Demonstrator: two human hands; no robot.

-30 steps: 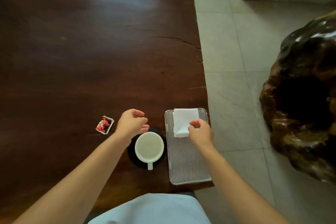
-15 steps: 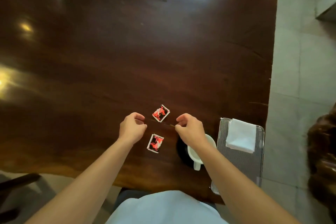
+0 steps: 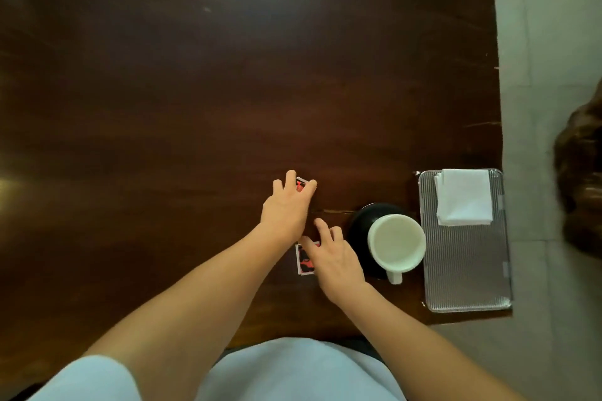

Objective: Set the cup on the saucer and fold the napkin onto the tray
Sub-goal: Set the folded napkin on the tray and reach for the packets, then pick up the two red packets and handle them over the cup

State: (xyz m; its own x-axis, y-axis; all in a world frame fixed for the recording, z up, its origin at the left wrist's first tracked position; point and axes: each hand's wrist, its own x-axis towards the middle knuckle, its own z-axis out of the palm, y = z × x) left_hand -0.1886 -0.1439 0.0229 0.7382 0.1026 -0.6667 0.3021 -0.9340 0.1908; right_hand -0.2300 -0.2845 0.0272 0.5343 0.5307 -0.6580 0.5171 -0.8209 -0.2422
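Observation:
A white cup (image 3: 395, 242) stands on a black saucer (image 3: 360, 225) near the table's front right, handle pointing toward me. Right of it lies a ribbed silver tray (image 3: 469, 270) with a folded white napkin (image 3: 464, 197) on its far end. My left hand (image 3: 286, 205) reaches forward with fingers spread, fingertips on a small red packet (image 3: 301, 185). My right hand (image 3: 335, 254) lies just left of the saucer, fingers apart, partly covering a second red packet (image 3: 304, 265). Neither hand touches the cup or the napkin.
The dark wooden table (image 3: 195, 91) stretches far and left. Its right edge runs just beside the tray, with pale floor tiles (image 3: 550, 58) beyond. A dark glossy object (image 3: 583, 185) stands on the floor at the right.
My right hand left the napkin and came over to the left of the cup. Both hands went from curled to spread, each reaching a red packet. The view has shifted.

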